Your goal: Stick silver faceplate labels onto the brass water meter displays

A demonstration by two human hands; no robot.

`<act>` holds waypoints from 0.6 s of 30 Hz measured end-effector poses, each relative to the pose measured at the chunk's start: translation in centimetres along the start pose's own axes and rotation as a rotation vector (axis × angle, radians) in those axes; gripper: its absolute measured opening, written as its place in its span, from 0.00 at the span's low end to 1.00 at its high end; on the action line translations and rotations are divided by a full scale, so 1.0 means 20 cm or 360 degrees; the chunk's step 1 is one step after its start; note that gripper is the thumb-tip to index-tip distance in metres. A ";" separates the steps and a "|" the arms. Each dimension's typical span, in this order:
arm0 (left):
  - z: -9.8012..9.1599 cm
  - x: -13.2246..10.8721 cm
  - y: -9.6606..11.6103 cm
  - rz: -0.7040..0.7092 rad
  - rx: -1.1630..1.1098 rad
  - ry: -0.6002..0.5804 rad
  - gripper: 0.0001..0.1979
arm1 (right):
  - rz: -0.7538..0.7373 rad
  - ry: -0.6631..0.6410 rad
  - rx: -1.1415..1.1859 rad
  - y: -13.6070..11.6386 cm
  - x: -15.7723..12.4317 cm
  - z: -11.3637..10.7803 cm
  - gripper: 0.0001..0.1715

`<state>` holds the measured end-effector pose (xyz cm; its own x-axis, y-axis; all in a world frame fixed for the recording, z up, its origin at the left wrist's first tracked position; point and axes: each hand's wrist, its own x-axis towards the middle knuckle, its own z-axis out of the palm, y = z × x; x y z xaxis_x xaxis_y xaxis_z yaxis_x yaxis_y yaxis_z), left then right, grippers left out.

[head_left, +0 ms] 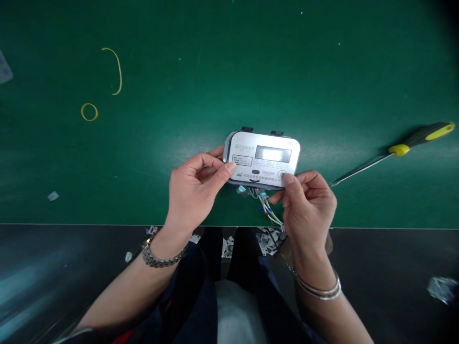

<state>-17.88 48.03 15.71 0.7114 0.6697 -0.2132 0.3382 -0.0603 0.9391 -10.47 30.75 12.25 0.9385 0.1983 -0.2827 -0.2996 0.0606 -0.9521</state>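
Observation:
Between my two hands is a meter (263, 167), a flat rounded box with a silver printed faceplate and a small display window (273, 154). My left hand (195, 184) grips its left end, thumb on the face and fingers curled behind. On the lower right corner presses the thumb of my right hand (304, 200), its other fingers bent underneath and partly hidden. Two dark hinge-like tabs stick out of the top edge. From the bottom edge hang several white wires (269, 210) with light-blue pieces near the box, running down beside my right hand.
A screwdriver (405, 148) with a yellow and black handle lies to the right on the green table (229, 71). At the left are a yellow ring (89, 112), a curved yellow strip (117, 71) and a white scrap (53, 196). The table's front edge runs below my hands.

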 end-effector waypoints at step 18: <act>0.00 0.00 -0.05 0.0100 0.0031 0.0019 0.07 | -0.0120 -0.0016 -0.0152 -0.01 0.00 0.00 0.15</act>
<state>-18.23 48.16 14.88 0.7244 0.6727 -0.1509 0.3054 -0.1169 0.9450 -10.52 30.76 12.38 0.9558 0.2067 -0.2090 -0.2100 -0.0174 -0.9775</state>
